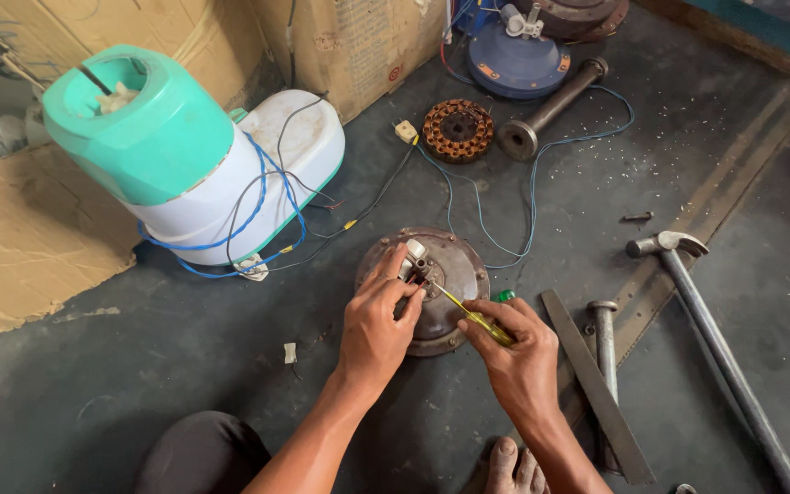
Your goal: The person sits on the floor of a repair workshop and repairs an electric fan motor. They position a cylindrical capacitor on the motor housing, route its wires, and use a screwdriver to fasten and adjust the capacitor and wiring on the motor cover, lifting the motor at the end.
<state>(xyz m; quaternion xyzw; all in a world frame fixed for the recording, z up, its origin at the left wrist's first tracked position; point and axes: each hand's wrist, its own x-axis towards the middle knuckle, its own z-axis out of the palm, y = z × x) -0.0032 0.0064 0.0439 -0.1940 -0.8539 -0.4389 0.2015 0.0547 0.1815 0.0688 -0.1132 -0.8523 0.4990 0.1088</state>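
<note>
Motor housing (445,274), round and rusty, lies on the dark floor (139,338) before us. Our left hand (375,320) pinches its small terminal block (413,259); our right hand (518,352) grips a yellow screwdriver (473,316) at a screw there, needing steady turning.

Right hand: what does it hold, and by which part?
The right hand holds a yellow screwdriver by its handle; the tip points at the motor.

The motor housing (432,293) is set mid-floor; the mixer base (230,174) lies to its left, the hammer (706,329) right, the stator (457,130) behind.
</note>
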